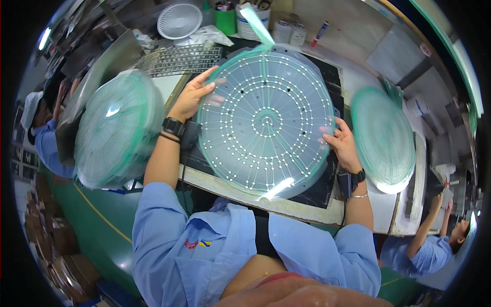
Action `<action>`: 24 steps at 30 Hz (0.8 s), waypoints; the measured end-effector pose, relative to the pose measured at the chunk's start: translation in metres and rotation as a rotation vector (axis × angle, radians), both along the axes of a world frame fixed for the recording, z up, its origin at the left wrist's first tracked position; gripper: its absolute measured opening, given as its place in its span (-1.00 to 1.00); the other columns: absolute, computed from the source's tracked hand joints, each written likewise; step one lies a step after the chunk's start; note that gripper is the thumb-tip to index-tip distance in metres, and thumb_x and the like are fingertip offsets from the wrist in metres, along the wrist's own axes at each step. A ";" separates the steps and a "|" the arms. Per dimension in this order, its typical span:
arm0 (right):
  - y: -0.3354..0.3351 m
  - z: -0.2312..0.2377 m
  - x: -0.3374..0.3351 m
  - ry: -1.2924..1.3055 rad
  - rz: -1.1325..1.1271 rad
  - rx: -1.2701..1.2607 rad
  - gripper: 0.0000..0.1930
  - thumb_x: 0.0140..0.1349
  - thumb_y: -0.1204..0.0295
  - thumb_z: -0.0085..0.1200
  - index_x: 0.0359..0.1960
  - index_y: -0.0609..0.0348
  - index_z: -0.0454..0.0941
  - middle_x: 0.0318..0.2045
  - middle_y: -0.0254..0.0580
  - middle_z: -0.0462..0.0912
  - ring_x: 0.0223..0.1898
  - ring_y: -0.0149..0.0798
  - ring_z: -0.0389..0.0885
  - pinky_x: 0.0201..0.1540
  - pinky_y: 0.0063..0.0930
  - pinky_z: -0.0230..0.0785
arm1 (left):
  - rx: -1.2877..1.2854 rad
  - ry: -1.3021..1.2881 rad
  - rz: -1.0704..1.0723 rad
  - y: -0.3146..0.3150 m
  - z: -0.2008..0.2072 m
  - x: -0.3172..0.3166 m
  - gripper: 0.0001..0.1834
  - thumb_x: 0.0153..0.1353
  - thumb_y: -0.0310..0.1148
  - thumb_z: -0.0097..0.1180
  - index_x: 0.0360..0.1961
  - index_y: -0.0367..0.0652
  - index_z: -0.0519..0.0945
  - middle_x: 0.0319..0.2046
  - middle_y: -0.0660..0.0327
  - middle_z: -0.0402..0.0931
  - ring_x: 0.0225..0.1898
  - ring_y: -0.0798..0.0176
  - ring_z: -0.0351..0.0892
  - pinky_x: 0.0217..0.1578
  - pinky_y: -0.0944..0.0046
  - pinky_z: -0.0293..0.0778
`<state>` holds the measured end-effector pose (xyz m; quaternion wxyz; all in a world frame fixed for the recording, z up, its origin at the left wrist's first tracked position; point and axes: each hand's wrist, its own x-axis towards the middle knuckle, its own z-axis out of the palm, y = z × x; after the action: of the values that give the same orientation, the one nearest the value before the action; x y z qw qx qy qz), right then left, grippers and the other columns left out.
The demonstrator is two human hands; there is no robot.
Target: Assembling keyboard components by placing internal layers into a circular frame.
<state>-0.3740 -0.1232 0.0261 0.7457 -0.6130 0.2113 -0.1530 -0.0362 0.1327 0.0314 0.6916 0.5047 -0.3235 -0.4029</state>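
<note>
A round, translucent plastic sheet (240,148) is in front of me. Rings of white dots joined by thin lines cover it, and a pale green strip (260,29) sticks out from its far edge. My left hand (195,96) grips the sheet's upper left edge, thumb on top, with fingertips showing through from underneath. At the right edge my right hand (341,143) pinches it the same way. Below the sheet lies a black board (327,197) on the bench; whether the sheet touches it I cannot tell.
Stacks of similar round sheets stand at the left (115,128) and right (383,138). Behind are a wire rack (179,60), a white basket (179,21), a green cup (225,22) and a marker (319,34). Co-workers are at the far left (48,133) and right (417,256).
</note>
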 end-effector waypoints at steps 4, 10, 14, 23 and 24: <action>0.002 0.002 0.002 0.013 0.015 -0.007 -0.44 0.10 0.65 0.03 0.16 0.23 0.13 -0.13 -0.16 0.52 -0.18 -0.35 0.53 -0.19 -0.54 0.45 | -0.034 -0.001 -0.038 0.003 -0.005 0.004 -0.38 0.23 -0.41 0.01 0.29 -0.07 0.08 0.08 0.02 0.36 -0.31 0.20 0.61 -0.31 0.31 0.59; 0.003 -0.009 -0.015 -0.022 -0.017 -0.076 -0.41 0.09 0.65 0.04 0.18 0.23 0.11 -0.12 -0.12 0.50 -0.14 -0.33 0.49 -0.10 -0.49 0.38 | -0.088 -0.045 -0.054 0.008 -0.008 -0.008 -0.45 0.25 -0.41 -0.05 0.26 -0.12 0.15 0.01 0.00 0.43 -0.32 0.20 0.61 -0.30 0.30 0.59; 0.003 -0.012 -0.019 -0.020 0.010 -0.079 -0.38 0.08 0.65 0.05 0.19 0.22 0.08 -0.11 -0.12 0.48 -0.14 -0.30 0.48 -0.10 -0.46 0.39 | -0.093 0.011 -0.037 0.001 0.001 -0.017 -0.53 0.30 -0.34 -0.11 0.22 -0.16 0.23 -0.03 -0.02 0.45 -0.30 0.14 0.61 -0.28 0.25 0.59; -0.013 -0.018 0.004 -0.032 0.074 -0.083 -0.52 0.10 0.62 0.05 0.09 0.23 0.22 -0.15 -0.14 0.55 -0.20 -0.33 0.55 -0.10 -0.46 0.42 | 0.082 -0.117 0.124 0.002 -0.007 -0.010 -0.49 0.28 -0.23 -0.10 0.23 -0.14 0.22 0.09 0.18 0.35 0.08 0.21 0.37 -0.12 0.18 0.49; -0.017 -0.018 0.006 -0.033 0.117 -0.096 -0.54 0.11 0.61 0.05 0.07 0.22 0.24 -0.13 -0.12 0.55 -0.21 -0.34 0.55 -0.15 -0.49 0.45 | 0.136 -0.161 0.147 -0.002 -0.006 -0.012 -0.49 0.29 -0.24 -0.11 0.24 -0.13 0.21 0.11 0.19 0.33 0.09 0.21 0.36 -0.12 0.17 0.49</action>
<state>-0.3676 -0.1405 0.0079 0.7267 -0.6566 0.1554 -0.1292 -0.0479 0.1309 0.0249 0.6553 0.6035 -0.3119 -0.3303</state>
